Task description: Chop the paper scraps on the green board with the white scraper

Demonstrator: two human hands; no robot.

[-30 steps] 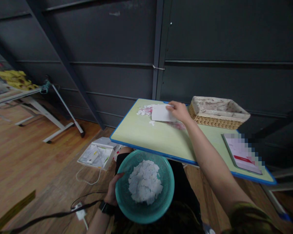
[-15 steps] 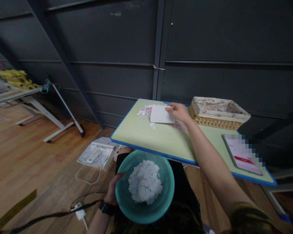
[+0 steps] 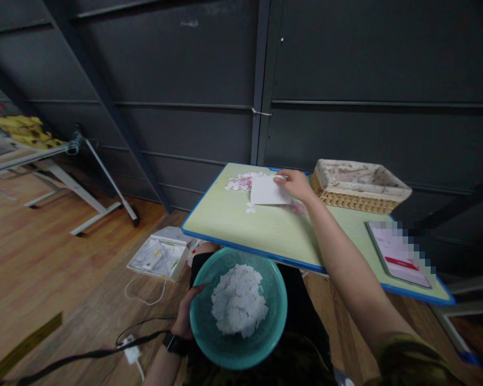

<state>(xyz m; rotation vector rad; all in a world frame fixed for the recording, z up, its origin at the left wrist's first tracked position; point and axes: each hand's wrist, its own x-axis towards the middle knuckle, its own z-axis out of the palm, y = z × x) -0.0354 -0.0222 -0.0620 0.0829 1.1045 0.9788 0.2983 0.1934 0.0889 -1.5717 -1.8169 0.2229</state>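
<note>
My left hand (image 3: 188, 313) grips the left rim of a teal plastic colander (image 3: 279, 321) resting on my lap below the table's front edge. Inside it lies a heap of torn white paper scraps (image 3: 239, 300). Over the light green table (image 3: 249, 230), my right hand (image 3: 295, 185) pinches the right end of a flat white card (image 3: 268, 191). Left of the card is a flat pile of white paper bits (image 3: 239, 182) on a pink printed patch, partly covered by the card. Whether the card touches the table I cannot tell.
A lined wicker basket (image 3: 360, 201) stands at the table's back right, with a tablet-like device (image 3: 398, 257) in front of it. On the floor at left sit an open white box (image 3: 159, 257) and a power strip (image 3: 131, 348) with cables. A dark panel wall (image 3: 193, 128) rises behind.
My right hand and the card have shifted very slightly to the right, baring a little more of the paper pile. My left hand and the colander stay put.
</note>
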